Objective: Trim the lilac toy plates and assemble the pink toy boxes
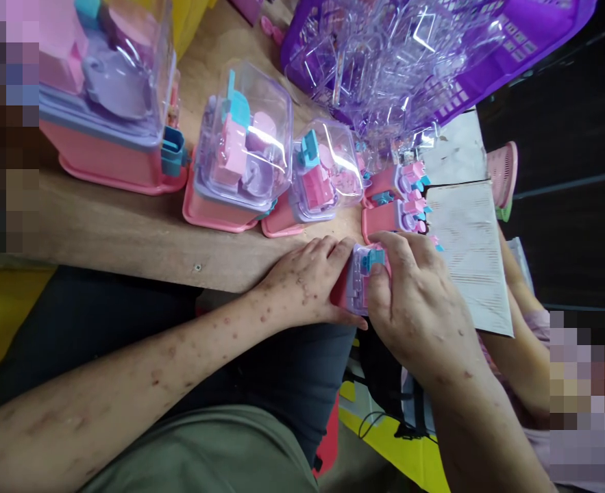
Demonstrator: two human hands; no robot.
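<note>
At the table's near edge, both hands are closed around a small pink and lilac toy case (357, 284) with blue and pink pieces on its top. My left hand (310, 281) wraps its base side, thumb beneath. Over the top side lies my right hand (415, 294), its thumb and fingers bent around the case; part of the case is hidden under them. Just beyond stand two open toy cases, one of them a pink case (379, 218) with pink and blue pieces. To the left is a toy case with a clear domed lid (327, 171).
Further left are another lidded toy case (240, 150) and a larger one (112, 137). A purple basket (464, 96) of clear plastic lids stands at the back. White cardboard (466, 253) lies to the right. A co-worker's arm (525, 329) shows at the right.
</note>
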